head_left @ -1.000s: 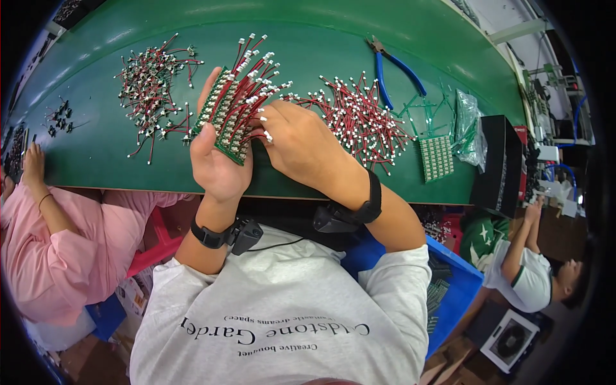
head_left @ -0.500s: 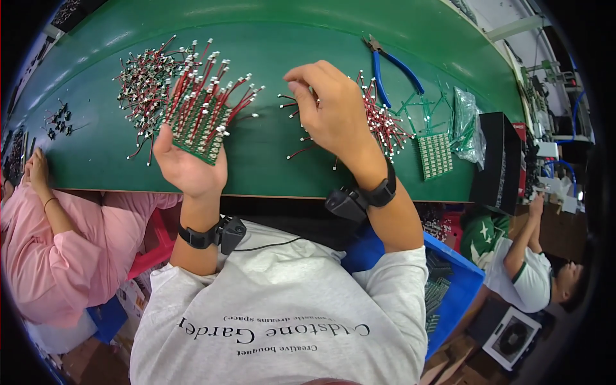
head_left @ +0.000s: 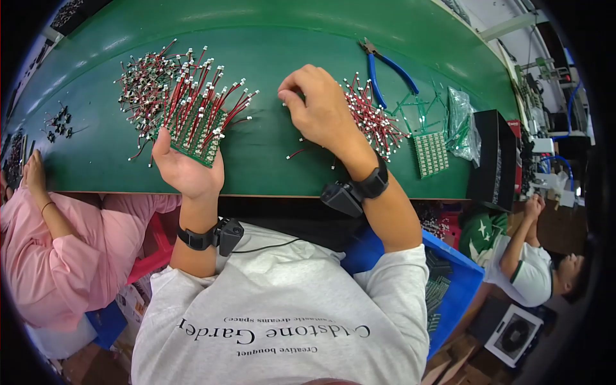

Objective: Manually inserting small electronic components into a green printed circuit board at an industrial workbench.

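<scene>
My left hand [head_left: 190,168] is closed on the lower edge of a green circuit board panel [head_left: 204,144], thumb on the near left side. Rows of red cables [head_left: 199,96] with white connectors stand up from that panel. To the right, my right hand [head_left: 316,106] is raised over the table, its thumb and fingers curled toward each other in a pinch. Whatever lies between those fingertips is too small to make out. A pile of loose red cables [head_left: 372,122] with white plugs lies beside and partly behind the right hand.
Behind the panel is a heap of wired small boards [head_left: 144,86]. Blue-handled cutters [head_left: 391,70], a bare board panel [head_left: 432,154], green strips [head_left: 420,112], a plastic bag [head_left: 463,125] and a black box [head_left: 493,160] lie at right. People sit on both sides.
My right hand has shifted slightly left, toward the panel. Loose cables seen by its fingertips earlier no longer show there. My left hand keeps holding the panel almost still.
</scene>
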Motion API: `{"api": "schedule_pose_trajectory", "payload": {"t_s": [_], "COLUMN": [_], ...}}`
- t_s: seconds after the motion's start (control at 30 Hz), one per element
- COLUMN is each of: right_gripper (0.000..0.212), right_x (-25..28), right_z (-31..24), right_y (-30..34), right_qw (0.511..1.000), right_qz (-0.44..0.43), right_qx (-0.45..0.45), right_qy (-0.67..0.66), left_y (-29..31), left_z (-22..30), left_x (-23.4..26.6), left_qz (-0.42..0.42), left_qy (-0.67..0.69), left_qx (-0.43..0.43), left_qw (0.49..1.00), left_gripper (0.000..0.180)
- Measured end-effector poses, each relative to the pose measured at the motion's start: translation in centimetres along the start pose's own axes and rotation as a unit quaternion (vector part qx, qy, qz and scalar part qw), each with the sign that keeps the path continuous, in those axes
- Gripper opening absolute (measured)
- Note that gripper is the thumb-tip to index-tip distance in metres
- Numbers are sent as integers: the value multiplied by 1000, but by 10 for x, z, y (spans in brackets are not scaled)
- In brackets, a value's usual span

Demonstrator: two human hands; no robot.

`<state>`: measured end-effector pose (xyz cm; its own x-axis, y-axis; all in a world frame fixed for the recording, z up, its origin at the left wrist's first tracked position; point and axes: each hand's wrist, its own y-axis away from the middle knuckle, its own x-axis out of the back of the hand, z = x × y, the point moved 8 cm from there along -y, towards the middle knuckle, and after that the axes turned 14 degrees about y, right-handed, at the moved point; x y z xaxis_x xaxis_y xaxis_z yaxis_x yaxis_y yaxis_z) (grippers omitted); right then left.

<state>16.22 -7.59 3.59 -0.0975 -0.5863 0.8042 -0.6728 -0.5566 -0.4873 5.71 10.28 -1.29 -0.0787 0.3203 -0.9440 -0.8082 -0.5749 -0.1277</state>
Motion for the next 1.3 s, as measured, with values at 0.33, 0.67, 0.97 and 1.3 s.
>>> {"api": "schedule_pose_trajectory", "payload": {"t_s": [0.33,0.67,0.97,1.3], "right_gripper": [16,15,14,17], "right_x": [4,-8,-5,-18], "right_z": [12,16,-1,-20], "right_y": [-2,1,2,12], "right_qw": [889,854,851,798], "right_qz": [-76,-106,-161,-259], "right_qx": [-158,-190,-134,-120], "right_qy": [-423,-473,-482,-530], "left_y": [-2,-1,1,0], "left_z": [-2,-6,-12,-11], "left_x": [4,0,-7,-2], "left_qz": [-7,2,-13,-6], "left_qy": [5,-3,12,28], "left_qx": [19,15,35,37], "left_qw": [1000,1000,999,999], "left_gripper": [53,48,48,47]}}
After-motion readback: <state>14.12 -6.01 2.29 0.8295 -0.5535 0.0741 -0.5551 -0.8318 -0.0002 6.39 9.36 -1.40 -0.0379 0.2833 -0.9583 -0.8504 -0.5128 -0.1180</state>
